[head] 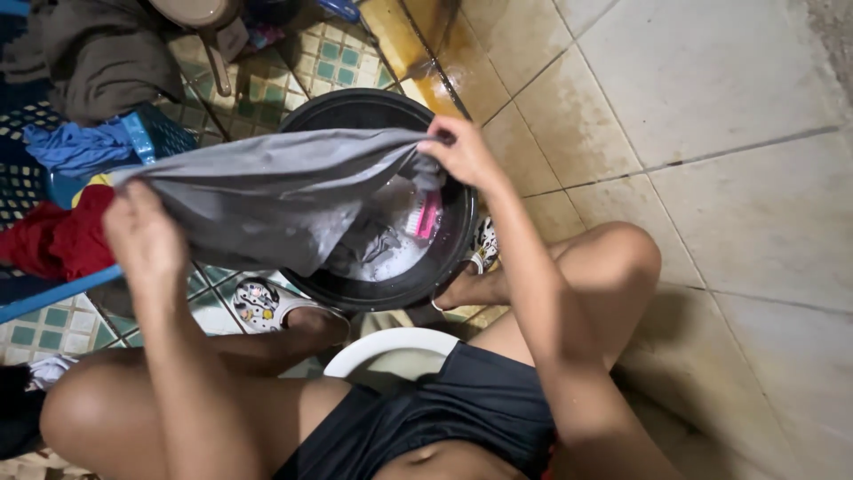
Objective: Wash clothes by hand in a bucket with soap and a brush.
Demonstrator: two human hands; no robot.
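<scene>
- Left hand (142,233) has its grip closed on one end of a grey cloth (267,196)
- Right hand (462,151) pinches the other end, so the cloth hangs stretched between both, above a black basin (449,258)
- Soapy water, wet clothes and a pink brush (428,216) lie in the basin
- A blue basket (155,133) with a red garment (62,240) stands to the left on the tiled floor (711,133)

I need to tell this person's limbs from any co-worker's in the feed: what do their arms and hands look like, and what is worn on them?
Both arms are bare from shoulder to wrist: no sleeves reach them. The left hand and right hand wear no gloves, and no watch, bracelet or ring shows on them. Black shorts are the only clothing visible near the arms.
</scene>
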